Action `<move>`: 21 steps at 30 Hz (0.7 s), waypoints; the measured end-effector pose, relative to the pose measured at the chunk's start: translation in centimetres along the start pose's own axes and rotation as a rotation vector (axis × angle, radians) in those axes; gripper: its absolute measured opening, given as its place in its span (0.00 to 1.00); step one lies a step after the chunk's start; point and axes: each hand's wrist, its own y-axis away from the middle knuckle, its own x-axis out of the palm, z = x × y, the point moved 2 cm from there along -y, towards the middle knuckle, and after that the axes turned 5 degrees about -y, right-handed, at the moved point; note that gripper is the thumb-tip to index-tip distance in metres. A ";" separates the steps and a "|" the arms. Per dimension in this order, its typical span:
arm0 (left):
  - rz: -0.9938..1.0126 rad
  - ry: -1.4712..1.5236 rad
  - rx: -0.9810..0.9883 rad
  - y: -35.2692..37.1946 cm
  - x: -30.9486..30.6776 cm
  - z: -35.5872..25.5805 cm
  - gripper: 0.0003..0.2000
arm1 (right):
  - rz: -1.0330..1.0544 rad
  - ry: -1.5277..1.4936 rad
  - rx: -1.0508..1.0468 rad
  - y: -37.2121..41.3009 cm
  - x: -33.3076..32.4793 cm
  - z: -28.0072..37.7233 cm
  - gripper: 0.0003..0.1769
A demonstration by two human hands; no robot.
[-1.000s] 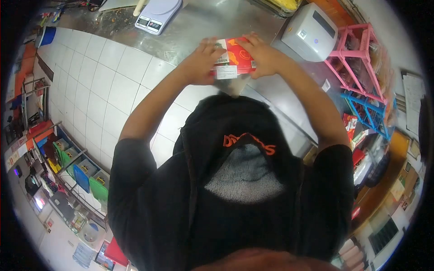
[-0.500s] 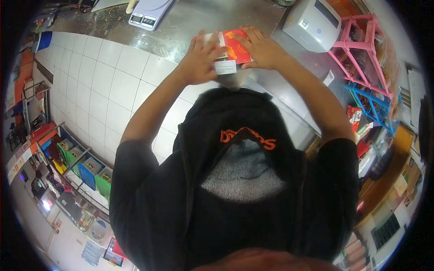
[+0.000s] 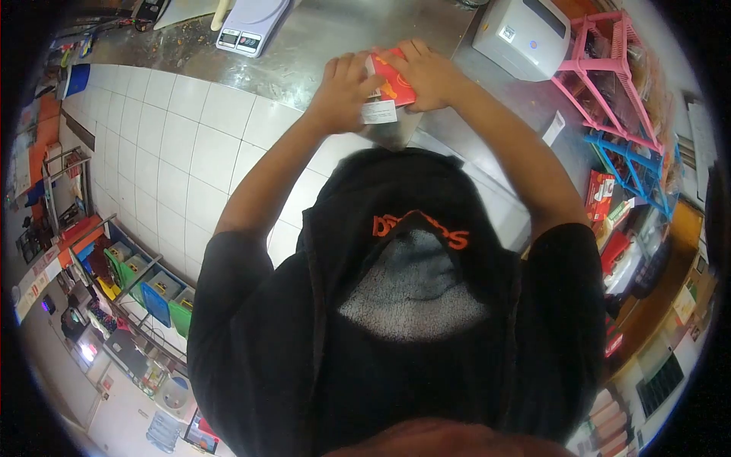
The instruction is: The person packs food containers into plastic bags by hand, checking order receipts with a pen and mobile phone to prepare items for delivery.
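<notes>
Over the steel counter (image 3: 320,46), at about twelve o'clock in the view, both hands hold a red packet (image 3: 394,76) between them. The left hand (image 3: 343,85) has its fingers curled around the packet's left edge, and the right hand (image 3: 428,72) grips its right side from above. A white label (image 3: 378,112) hangs at the packet's lower edge. A kitchen scale (image 3: 251,23) sits at eleven o'clock, well apart. A white printer (image 3: 525,34) stands at one o'clock, with a pink rack (image 3: 609,68) just beside it.

Illegible label on packet (image 3: 395,79), illegible lettering on garment (image 3: 417,228)
</notes>
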 end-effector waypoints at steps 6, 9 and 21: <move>-0.032 0.059 -0.033 -0.1 -0.4 -0.2 0.32 | -0.124 0.069 0.021 -1.1 1.0 1.8 0.57; -0.066 0.087 -0.026 -0.1 -0.4 -0.1 0.31 | -0.191 0.053 -0.050 -1.2 1.1 1.7 0.55; 0.206 0.181 0.035 -0.2 -0.3 1.8 0.41 | -0.239 0.015 -0.068 -1.1 0.8 1.5 0.52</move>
